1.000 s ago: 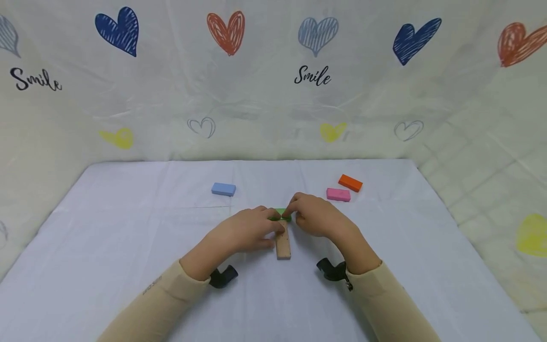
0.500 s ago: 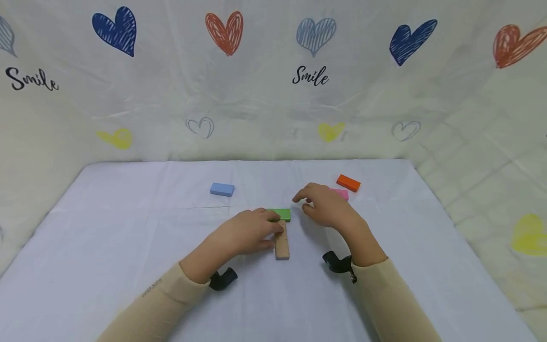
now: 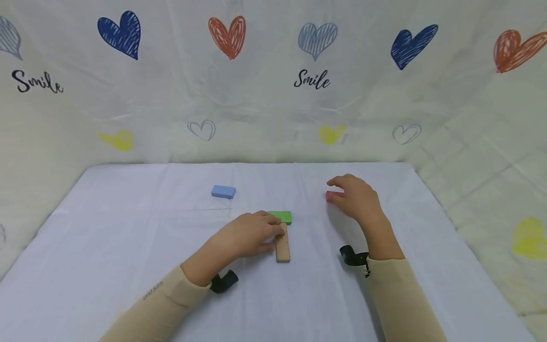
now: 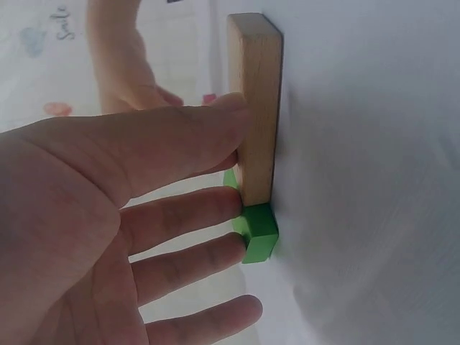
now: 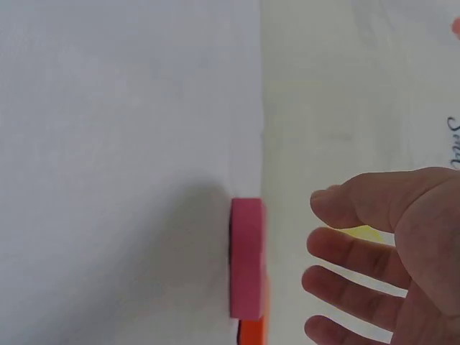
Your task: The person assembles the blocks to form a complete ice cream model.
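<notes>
My left hand (image 3: 248, 233) rests against a plain wooden block (image 3: 282, 247) and a green block (image 3: 283, 217). The left wrist view shows its thumb on the wooden block (image 4: 260, 108) and two fairly straight fingers touching the green block (image 4: 260, 233). The green block lies crosswise at the wooden block's far end, the two meeting in a T. Over a pink block (image 3: 332, 195) hovers my right hand (image 3: 360, 198), partly covering it. In the right wrist view, that hand's fingers are spread apart from the pink block (image 5: 246, 259), holding nothing.
A blue block (image 3: 223, 192) lies at the back left of the white-covered table (image 3: 128, 237). Part of an orange block (image 5: 253, 332) shows beyond the pink one in the right wrist view. A cloth printed with hearts (image 3: 265, 95) hangs behind the table.
My right hand has left the green block and moved right and away from me, over the pink block, hiding the orange one in the head view. The left hand has stayed at the wooden and green blocks.
</notes>
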`<state>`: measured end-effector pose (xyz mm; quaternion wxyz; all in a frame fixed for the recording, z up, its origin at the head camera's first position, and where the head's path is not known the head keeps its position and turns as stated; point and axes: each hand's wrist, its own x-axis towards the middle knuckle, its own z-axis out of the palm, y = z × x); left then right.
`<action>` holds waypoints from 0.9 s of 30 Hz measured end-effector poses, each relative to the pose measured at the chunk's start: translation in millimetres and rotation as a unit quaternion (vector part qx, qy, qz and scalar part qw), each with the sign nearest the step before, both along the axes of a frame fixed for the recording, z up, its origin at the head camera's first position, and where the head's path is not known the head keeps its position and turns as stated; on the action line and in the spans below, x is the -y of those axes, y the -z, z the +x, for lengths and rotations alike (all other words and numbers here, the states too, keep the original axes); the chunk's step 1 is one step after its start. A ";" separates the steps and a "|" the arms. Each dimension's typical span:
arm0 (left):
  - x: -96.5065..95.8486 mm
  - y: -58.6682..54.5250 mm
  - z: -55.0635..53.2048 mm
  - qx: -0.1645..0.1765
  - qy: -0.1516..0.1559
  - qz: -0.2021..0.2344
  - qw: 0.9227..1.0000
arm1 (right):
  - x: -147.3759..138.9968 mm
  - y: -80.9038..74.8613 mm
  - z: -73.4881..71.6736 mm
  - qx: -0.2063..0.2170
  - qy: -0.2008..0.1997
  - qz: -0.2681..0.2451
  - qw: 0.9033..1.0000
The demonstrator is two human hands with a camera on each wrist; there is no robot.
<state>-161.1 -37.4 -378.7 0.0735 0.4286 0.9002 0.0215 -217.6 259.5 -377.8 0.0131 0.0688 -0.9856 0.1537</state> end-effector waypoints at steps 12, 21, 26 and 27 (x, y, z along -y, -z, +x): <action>-0.7 -2.2 1.2 0.046 -0.012 -0.028 0.998 | -12.1 12.6 -4.1 0.033 0.035 0.006 0.999; 1.9 -3.6 0.3 0.076 -0.024 -0.041 0.996 | -16.2 14.1 -7.1 0.049 0.049 0.008 0.998; 2.0 -3.4 -0.1 0.075 -0.022 -0.038 0.996 | -15.9 15.0 -8.5 0.058 0.050 0.011 0.997; 2.1 -3.2 -0.2 0.075 -0.022 -0.036 0.996 | -15.9 15.2 -9.0 0.059 0.050 0.012 0.997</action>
